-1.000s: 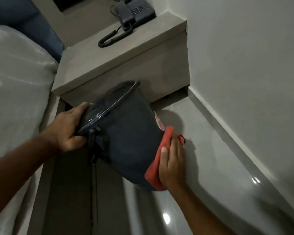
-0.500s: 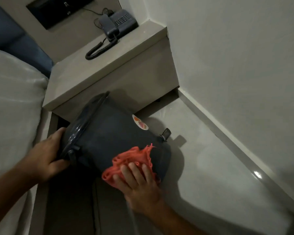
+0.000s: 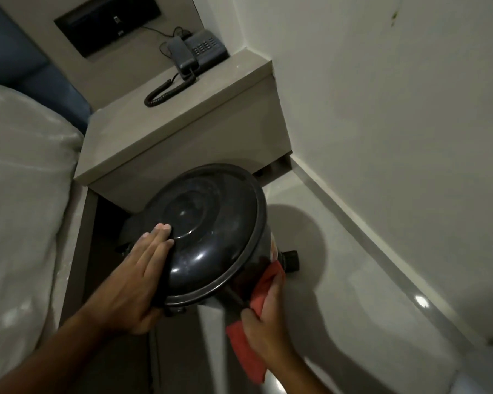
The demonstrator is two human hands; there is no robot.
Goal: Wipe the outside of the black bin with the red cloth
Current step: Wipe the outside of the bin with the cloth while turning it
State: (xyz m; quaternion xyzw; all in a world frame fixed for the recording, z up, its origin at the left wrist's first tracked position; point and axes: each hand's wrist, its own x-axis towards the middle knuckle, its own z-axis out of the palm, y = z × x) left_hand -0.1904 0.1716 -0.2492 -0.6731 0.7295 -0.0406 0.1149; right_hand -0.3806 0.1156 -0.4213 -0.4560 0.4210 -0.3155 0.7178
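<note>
The black bin [image 3: 211,231] stands near the bedside unit, its round domed lid turned toward me and tilted. My left hand [image 3: 137,280] lies flat over the lid's left edge, fingers straight, thumb under the rim, holding the bin. My right hand [image 3: 265,328] grips the red cloth [image 3: 248,348] and presses its upper end against the bin's right side, below the rim. Most of the bin's wall is hidden behind the lid. A small black knob [image 3: 291,258] sticks out at the bin's lower right.
A grey bedside unit [image 3: 165,137] stands right behind the bin, with a corded telephone [image 3: 197,52] on top. A white-covered bed [image 3: 20,209] fills the left. A white wall [image 3: 382,109] with a skirting runs along the right, above glossy floor [image 3: 339,294].
The bin turned from lying on its side to lid facing me. My left hand shifted onto the lid. My right hand with the cloth moved from the bin's front to its right side.
</note>
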